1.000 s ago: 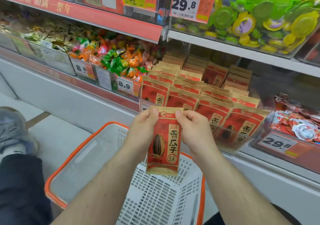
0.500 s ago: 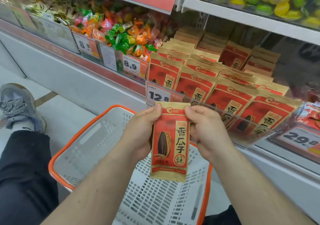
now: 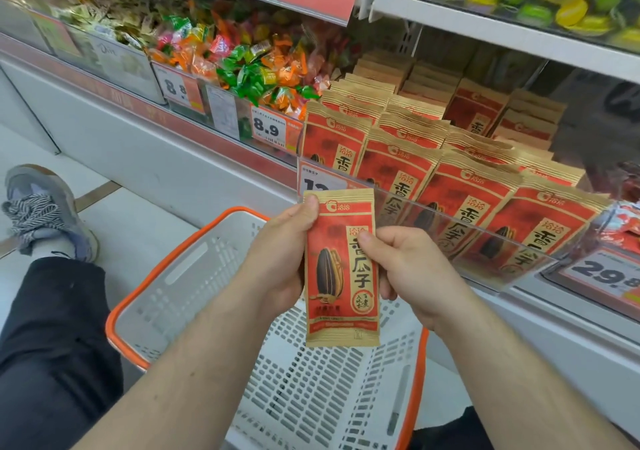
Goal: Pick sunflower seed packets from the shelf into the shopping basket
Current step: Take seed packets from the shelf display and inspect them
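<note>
my right hand has slid from the top edge to the side of the red-and-gold paper seed packet, my left hand still pinching it, both poised over the white orange-rimmed plastic basket, ready to drop.

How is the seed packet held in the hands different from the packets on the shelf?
The held packet is gripped by the left hand and right hand above the basket; the shelf packets stand in rows behind a clear rail. The held packet shows fully; the shelf packets overlap. Both share the red and tan design.
</note>
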A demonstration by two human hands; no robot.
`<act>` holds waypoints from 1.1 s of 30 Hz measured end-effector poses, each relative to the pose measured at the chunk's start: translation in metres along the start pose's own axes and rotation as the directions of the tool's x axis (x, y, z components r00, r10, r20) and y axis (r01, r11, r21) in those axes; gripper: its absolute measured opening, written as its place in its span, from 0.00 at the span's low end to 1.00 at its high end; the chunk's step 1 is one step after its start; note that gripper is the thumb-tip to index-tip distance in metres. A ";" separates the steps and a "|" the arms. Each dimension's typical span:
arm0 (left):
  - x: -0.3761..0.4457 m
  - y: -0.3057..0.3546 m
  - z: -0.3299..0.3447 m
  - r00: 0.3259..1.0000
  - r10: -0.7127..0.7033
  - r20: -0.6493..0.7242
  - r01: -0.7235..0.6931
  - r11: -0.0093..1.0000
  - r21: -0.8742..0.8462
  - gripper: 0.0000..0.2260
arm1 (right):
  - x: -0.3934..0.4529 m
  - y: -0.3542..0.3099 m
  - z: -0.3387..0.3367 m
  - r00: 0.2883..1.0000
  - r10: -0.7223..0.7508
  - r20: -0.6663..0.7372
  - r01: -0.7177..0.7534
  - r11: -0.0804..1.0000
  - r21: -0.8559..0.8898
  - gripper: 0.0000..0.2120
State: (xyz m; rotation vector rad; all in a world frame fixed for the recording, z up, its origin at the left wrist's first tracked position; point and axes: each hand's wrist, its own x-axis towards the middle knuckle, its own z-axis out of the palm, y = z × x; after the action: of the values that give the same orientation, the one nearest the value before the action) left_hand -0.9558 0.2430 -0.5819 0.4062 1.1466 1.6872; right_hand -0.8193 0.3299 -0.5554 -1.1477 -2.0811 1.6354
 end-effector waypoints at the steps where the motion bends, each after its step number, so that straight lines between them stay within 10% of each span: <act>1: -0.003 -0.002 0.000 1.000 -0.009 0.012 0.009 1.000 0.004 0.18 | 0.001 0.001 0.000 1.000 -0.014 -0.025 0.015 1.000 0.020 0.19; 15: -0.004 0.002 0.000 1.000 -0.007 -0.028 0.005 0.996 -0.086 0.21 | -0.002 0.005 -0.017 0.977 -0.057 0.204 0.056 0.998 0.008 0.11; 33: -0.012 -0.006 -0.010 0.985 0.110 0.136 -0.096 0.990 -0.104 0.20 | -0.004 0.008 -0.023 0.909 -0.070 0.412 0.027 0.994 0.110 0.29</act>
State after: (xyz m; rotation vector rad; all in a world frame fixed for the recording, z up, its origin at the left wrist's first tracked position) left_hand -0.9545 0.2281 -0.5894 0.5233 0.9502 1.7664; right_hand -0.7991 0.3438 -0.5543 -0.7543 -2.2096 2.0809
